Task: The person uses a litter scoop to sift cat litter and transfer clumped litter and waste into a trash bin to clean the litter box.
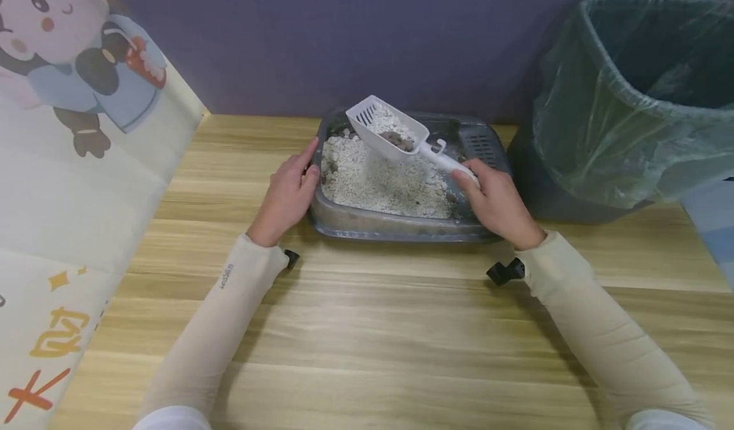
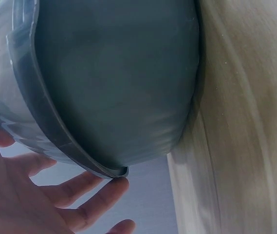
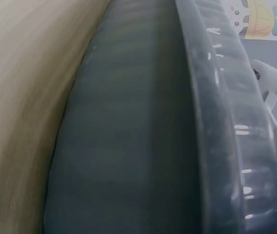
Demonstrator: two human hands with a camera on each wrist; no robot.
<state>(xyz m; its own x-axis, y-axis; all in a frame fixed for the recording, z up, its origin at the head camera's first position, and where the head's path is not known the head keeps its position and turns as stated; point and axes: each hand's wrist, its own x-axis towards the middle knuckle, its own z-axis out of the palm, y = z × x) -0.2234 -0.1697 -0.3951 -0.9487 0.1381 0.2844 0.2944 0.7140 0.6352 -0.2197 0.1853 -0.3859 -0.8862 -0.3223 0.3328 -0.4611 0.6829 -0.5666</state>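
Head camera: A pale wood table (image 1: 367,328) runs beneath a dark blue-purple wall (image 1: 367,35), with a white cartoon panel (image 1: 97,194) along the left side. At right stands a dark bin (image 1: 573,185), a translucent green bag (image 1: 602,124) folded over its rim and hanging down outside. Just beside it, a gray tray (image 1: 395,226) sits on the table against the wall side, its slotted corner toward the bin. Two beige sleeves (image 1: 613,322) reach in from the near edge. Pale, grainy litter (image 1: 367,185) spreads over the tray floor, heaped mostly to the left and middle. Above it, clear of the surface, hangs a white scoop (image 1: 427,150), its slotted head pointing to the far left; a pale blur shows beneath. The person's right hand (image 1: 499,197) grips the scoop's handle, fingers curled around the end. The left hand (image 1: 288,191) rests at the tray's left end, fingers spread and lightly bent; the left wrist view shows a fingertip touching the rim's underside. In the right wrist view, the tray's side covers much of the frame, with only fingers at the edge. Gray-brown clumps (image 1: 395,139) lie with loose litter in the scoop, nearest its handle, where a small hook (image 1: 439,145) stands up.
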